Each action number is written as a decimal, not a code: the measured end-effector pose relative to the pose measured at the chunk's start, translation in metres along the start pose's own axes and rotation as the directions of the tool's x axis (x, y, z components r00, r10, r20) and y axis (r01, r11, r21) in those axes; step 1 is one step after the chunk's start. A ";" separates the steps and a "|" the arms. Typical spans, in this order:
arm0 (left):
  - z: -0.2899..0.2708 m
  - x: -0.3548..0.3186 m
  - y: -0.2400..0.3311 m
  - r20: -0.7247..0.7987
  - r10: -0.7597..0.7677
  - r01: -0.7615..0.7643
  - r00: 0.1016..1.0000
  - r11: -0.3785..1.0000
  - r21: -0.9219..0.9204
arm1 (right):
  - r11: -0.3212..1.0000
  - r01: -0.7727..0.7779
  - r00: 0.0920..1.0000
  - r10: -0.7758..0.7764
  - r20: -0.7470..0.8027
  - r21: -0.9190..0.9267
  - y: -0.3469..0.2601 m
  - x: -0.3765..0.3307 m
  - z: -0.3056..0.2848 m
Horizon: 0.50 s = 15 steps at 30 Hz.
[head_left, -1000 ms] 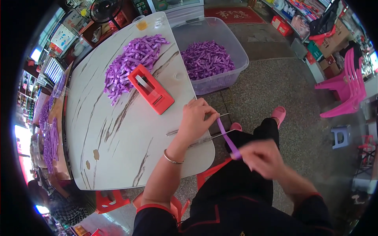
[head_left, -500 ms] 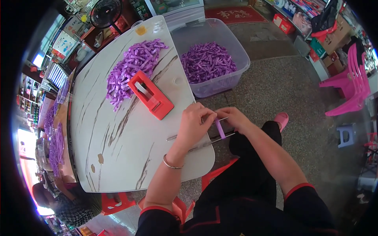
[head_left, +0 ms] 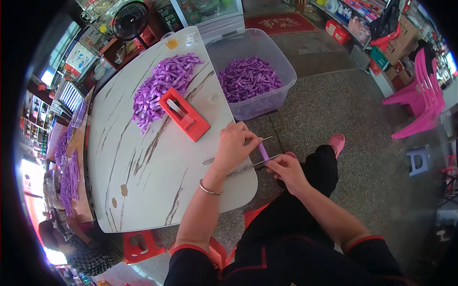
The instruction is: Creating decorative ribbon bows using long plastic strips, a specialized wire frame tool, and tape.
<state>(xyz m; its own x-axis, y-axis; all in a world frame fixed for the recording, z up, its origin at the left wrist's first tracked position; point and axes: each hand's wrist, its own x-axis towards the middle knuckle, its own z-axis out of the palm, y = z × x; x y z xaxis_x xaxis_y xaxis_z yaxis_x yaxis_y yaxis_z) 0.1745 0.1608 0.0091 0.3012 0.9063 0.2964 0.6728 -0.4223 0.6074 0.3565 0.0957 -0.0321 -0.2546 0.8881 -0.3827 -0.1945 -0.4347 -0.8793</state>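
Note:
A short purple ribbon [head_left: 264,152] spans two thin metal rods that stick out past the table's right edge. My left hand [head_left: 234,145], a bangle on its wrist, is closed in a pinch at the ribbon's upper end, beside the tip of the upper rod [head_left: 267,138]. At the ribbon's lower end, by the lower rod [head_left: 253,165], the thumb and fingers of my right hand [head_left: 290,174] are pinched together on it. My left hand partly covers the rods. A red tape dispenser [head_left: 191,125] lies on the table beyond my left hand.
Purple ribbon strips [head_left: 167,78] are heaped on the marble-patterned table [head_left: 143,190]. A clear plastic bin [head_left: 286,90] of purple pieces stands beyond its right edge. Red stools [head_left: 138,245] are at the near edge, and a pink chair [head_left: 420,100] is far right. Another person [head_left: 86,248] sits at lower left.
My right hand has moved from the upper rod's tip down to the lower rod and the ribbon's lower end. My left hand keeps its pinch. The whole view has shifted slightly.

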 end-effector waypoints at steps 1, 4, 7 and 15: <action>0.002 0.001 0.000 0.002 0.007 -0.007 1.000 1.000 0.006 | 0.996 -0.030 0.999 0.031 -0.012 0.085 0.002 0.001 0.000; 0.001 0.002 -0.001 0.003 0.012 -0.012 1.000 1.000 0.019 | 0.986 -0.054 0.998 0.055 -0.006 0.158 0.006 0.004 -0.001; 0.000 -0.002 -0.002 0.001 0.013 -0.013 1.000 0.999 0.039 | 0.986 -0.080 0.997 0.080 0.000 0.148 -0.002 -0.002 0.005; -0.012 -0.041 0.045 -0.074 -0.043 0.030 0.996 0.985 -0.171 | 0.982 -0.188 0.982 0.187 0.037 0.012 -0.020 -0.008 0.003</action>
<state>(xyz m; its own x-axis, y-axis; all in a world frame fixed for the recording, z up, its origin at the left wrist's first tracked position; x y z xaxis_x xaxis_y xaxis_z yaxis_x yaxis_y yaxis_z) 0.1845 0.1050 0.0327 0.2212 0.9201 0.3232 0.5559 -0.3912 0.7334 0.3593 0.0970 -0.0109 -0.3211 0.7849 -0.5299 -0.1550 -0.5955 -0.7882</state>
